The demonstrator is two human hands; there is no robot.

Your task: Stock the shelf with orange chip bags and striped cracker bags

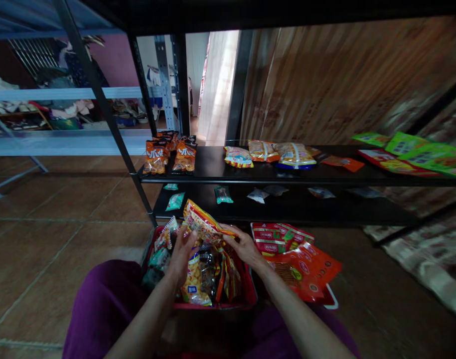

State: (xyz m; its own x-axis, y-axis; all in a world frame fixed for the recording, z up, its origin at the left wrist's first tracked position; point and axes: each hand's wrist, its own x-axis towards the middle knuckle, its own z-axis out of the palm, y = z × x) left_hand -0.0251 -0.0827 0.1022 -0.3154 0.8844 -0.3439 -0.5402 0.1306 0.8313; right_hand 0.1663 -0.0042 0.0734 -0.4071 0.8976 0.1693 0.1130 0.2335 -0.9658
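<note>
Between my two hands is a yellow and red snack bag (203, 222), raised and tilted above a red basket (252, 294). My right hand (244, 245) grips the bag's right end, thumb on top. My left hand (183, 252) is at its lower left side, fingers closed against it. Below, the basket holds several snack packets, among them a clear and yellow bag (193, 279), a dark packet (208, 269) and teal packets (158, 264). What lies under my hands is partly hidden.
A black shelf unit (209, 167) stands ahead, with orange chip bags (185, 157), clear snack bags (295, 154) and green packets (418, 147) on its upper board. Small teal packets (223, 194) lie lower. A second basket (331, 297) at right holds red and orange packets (306, 267).
</note>
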